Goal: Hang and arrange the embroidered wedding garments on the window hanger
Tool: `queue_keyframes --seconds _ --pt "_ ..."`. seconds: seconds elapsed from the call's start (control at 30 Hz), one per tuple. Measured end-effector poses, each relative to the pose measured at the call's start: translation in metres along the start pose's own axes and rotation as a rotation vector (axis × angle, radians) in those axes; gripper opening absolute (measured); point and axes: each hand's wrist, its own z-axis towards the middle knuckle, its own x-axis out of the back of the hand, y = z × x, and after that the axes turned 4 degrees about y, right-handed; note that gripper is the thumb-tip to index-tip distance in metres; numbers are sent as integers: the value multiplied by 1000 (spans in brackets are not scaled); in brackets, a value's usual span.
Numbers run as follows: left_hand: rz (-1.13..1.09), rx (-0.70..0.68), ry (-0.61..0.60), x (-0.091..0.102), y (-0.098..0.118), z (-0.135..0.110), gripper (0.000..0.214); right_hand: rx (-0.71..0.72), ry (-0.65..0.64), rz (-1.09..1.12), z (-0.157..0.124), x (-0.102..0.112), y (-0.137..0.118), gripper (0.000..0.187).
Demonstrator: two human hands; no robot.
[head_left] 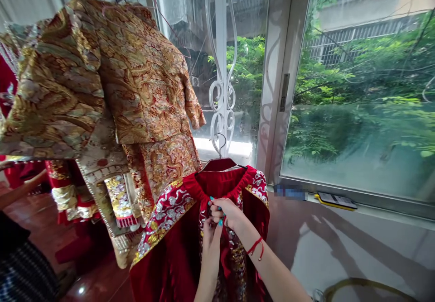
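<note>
A red velvet garment (176, 256) with silver and gold embroidery hangs on a hanger (220, 159) hooked to the white window grille. My left hand (211, 235) and my right hand (227, 211) meet just below its collar, at the front opening. Both hands have their fingers pinched together on the closure there. What exactly they pinch is too small to make out. A red string bracelet circles my right wrist.
Gold and red brocade garments (112, 80) hang from a rail at the upper left. A white scrolled grille (221, 89) fronts the window (360, 89). A dark flat item (335, 199) lies on the sill. A grey floor spreads at right, red-brown floor at left.
</note>
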Motion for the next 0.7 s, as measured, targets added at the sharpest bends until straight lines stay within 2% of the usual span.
queue_keyframes --seconds 0.03,0.1,0.23,0.3,0.4,0.5,0.57,0.7 --pt "-58 87 -40 -4 -6 2 67 3 15 0 -2 0 -1 29" --pt "-89 163 -95 -3 -7 5 70 4 42 -5 -8 1 -4 28" --pt "38 87 -147 17 12 3 65 -31 52 -29 -30 6 -12 26" --pt "84 59 -177 23 21 -2 61 -22 8 -51 -49 10 -12 33" --pt "82 90 -261 19 29 -13 58 186 28 -90 -82 14 -4 49" --pt "90 68 -277 8 33 -25 54 431 239 -163 -104 15 9 52" --pt "104 46 -255 4 34 -30 53 473 331 -202 -106 13 13 51" --pt "106 80 -235 4 31 -29 57 375 337 -133 -82 16 11 58"
